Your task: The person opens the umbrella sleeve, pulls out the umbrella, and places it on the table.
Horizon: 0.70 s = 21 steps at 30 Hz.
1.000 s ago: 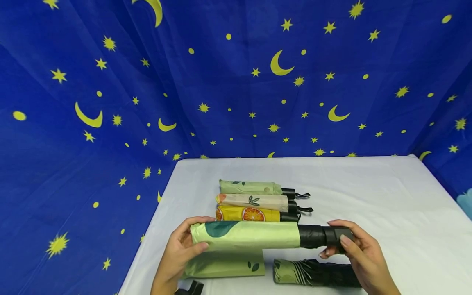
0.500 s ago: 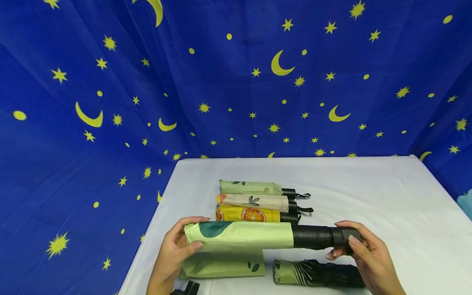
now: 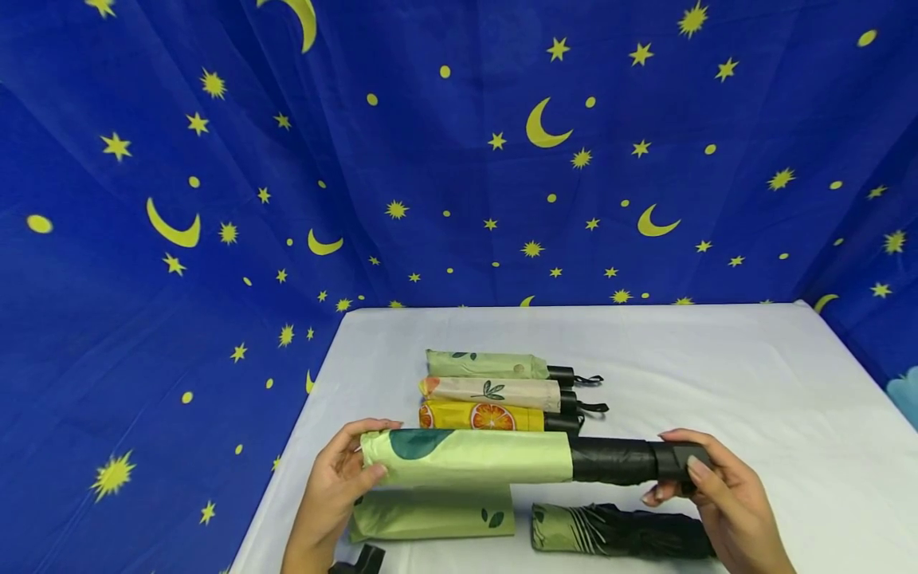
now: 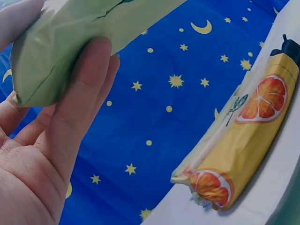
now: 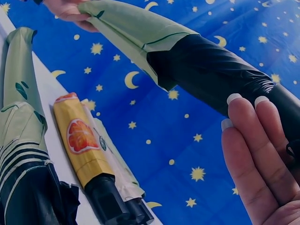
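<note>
A folded umbrella (image 3: 613, 461) with a black body is held level above the table, partly inside a light green sleeve (image 3: 480, 458) with a dark green leaf print. My left hand (image 3: 337, 482) holds the sleeve's far left end between thumb and fingers. At the other end, my right hand (image 3: 724, 486) grips the black handle. A stretch of black folded canopy (image 5: 206, 70) shows between sleeve and handle in the right wrist view. Below lie another green sleeve (image 3: 445, 514) and a green and black folded umbrella (image 3: 610, 530), its right end hidden behind my right hand.
Behind the held umbrella, a yellow umbrella with orange slices (image 3: 495, 416), a cream one (image 3: 502, 393) and a pale green one (image 3: 488, 365) lie in a row on the white tablecloth (image 3: 717, 359). A blue star-and-moon curtain (image 3: 459, 159) stands behind and to the left.
My right hand has shifted right with the handle while my left hand moved slightly left with the sleeve. More of the black canopy now shows between sleeve and handle.
</note>
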Each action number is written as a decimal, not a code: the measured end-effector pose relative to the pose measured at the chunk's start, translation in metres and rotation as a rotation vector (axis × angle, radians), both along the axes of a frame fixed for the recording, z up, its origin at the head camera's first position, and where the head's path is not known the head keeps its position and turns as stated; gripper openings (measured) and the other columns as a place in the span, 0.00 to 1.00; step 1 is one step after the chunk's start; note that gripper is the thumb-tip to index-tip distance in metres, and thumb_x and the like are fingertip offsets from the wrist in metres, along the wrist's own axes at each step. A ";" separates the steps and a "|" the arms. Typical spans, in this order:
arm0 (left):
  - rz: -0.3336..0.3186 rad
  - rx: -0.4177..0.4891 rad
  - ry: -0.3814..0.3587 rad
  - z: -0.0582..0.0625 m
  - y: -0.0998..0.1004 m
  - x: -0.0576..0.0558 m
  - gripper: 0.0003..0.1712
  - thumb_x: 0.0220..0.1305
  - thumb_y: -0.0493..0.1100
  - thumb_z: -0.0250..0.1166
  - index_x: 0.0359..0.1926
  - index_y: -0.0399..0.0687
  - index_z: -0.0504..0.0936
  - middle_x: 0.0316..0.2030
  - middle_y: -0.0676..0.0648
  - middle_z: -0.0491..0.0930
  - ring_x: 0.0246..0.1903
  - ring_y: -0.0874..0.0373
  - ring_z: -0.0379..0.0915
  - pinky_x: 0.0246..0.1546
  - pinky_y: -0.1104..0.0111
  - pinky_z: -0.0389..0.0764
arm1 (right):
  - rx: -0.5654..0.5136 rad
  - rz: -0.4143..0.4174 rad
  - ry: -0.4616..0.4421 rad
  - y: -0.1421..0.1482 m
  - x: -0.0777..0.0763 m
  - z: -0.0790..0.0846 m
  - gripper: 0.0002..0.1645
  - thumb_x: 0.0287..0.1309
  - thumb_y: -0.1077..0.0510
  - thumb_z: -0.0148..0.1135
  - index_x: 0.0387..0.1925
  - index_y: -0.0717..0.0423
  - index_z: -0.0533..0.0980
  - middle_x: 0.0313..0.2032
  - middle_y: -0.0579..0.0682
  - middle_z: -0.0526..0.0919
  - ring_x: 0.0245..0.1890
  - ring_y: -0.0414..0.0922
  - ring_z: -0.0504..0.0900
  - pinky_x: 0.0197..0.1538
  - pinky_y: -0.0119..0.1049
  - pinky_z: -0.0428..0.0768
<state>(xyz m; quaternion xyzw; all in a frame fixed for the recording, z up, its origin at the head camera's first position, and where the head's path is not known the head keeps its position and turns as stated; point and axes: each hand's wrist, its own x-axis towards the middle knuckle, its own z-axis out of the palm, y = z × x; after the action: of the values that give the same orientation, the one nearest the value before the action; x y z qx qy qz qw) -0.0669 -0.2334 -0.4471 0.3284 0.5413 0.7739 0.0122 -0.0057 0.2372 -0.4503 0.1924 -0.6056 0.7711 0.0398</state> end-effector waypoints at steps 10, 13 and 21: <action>0.010 -0.003 -0.011 0.001 -0.005 0.001 0.29 0.66 0.15 0.48 0.68 0.19 0.59 0.64 0.32 0.72 0.58 0.47 0.76 0.50 0.64 0.83 | -0.084 0.028 0.033 0.005 0.001 -0.004 0.27 0.76 0.76 0.26 0.69 0.73 0.63 0.35 0.58 0.84 0.34 0.54 0.87 0.41 0.49 0.87; 0.027 -0.003 -0.015 0.001 -0.007 0.003 0.29 0.66 0.15 0.49 0.68 0.19 0.60 0.63 0.32 0.73 0.58 0.47 0.77 0.50 0.64 0.83 | -0.049 0.000 0.015 0.007 0.003 -0.001 0.27 0.77 0.75 0.26 0.69 0.72 0.63 0.37 0.56 0.84 0.33 0.53 0.87 0.40 0.49 0.87; 0.026 0.009 -0.001 0.000 -0.008 0.001 0.30 0.65 0.15 0.51 0.68 0.18 0.59 0.63 0.31 0.73 0.58 0.46 0.77 0.50 0.65 0.83 | -0.057 0.005 0.013 0.010 0.003 -0.003 0.27 0.77 0.74 0.25 0.69 0.71 0.63 0.36 0.56 0.84 0.33 0.52 0.87 0.41 0.49 0.87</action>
<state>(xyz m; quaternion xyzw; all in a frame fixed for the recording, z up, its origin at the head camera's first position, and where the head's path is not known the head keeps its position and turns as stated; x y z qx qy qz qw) -0.0654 -0.2414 -0.4475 0.3208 0.5420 0.7767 0.0008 -0.0024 0.2468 -0.4532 0.1977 -0.5827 0.7869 0.0469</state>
